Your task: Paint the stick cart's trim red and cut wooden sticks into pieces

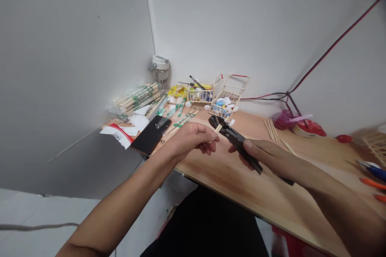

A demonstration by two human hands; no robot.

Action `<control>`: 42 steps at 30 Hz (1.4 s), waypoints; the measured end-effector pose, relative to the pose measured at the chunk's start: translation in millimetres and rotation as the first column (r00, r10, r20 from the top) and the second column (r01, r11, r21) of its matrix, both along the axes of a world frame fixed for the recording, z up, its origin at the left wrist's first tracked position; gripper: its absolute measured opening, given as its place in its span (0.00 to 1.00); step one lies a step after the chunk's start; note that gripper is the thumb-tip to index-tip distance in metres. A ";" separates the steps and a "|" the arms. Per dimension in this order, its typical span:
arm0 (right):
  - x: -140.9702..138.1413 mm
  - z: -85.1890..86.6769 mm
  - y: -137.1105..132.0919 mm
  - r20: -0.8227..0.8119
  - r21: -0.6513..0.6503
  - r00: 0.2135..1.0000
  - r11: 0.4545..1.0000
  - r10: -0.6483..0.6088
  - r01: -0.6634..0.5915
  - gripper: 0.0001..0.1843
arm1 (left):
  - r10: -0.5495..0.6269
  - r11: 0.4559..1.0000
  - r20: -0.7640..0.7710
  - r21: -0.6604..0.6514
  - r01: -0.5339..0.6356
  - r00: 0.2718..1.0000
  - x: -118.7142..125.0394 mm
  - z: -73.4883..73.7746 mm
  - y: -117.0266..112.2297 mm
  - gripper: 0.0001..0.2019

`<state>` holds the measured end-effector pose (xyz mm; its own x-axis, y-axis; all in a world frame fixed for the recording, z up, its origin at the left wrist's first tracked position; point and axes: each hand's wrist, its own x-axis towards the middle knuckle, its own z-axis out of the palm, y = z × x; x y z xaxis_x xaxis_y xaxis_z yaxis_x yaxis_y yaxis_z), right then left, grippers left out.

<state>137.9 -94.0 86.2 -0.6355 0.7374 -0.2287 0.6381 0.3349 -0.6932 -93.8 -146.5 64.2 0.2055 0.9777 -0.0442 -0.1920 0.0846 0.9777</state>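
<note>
My left hand (200,138) pinches short pale wooden sticks (218,128) between thumb and fingers. Their far ends meet the jaws of a black plier-like hand tool (233,136); whether the jaws bite on them I cannot tell. My right hand (256,154) is wrapped around the tool's handles, thumb on top. Just behind the tool's head stands a small cart built of wooden sticks (230,94), with blue and white bits in it. Left of that, a second stick cart (200,95) holds pens and other small items.
A black phone (151,134) lies on the wooden table (217,168) at left, near bundled wrapped chopsticks (138,98) and a bottle (161,72). Loose sticks (270,129) lie right of the tool. Farther right are a red bowl (309,127) and orange-handled tools (372,184).
</note>
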 end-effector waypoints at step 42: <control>-5.9 2.5 -1.2 0.191 0.219 0.981 0.974 0.014 -0.056 0.30 | 0.485 0.859 -0.690 0.492 -0.144 0.537 17.1 -1.2 -17.7 0.14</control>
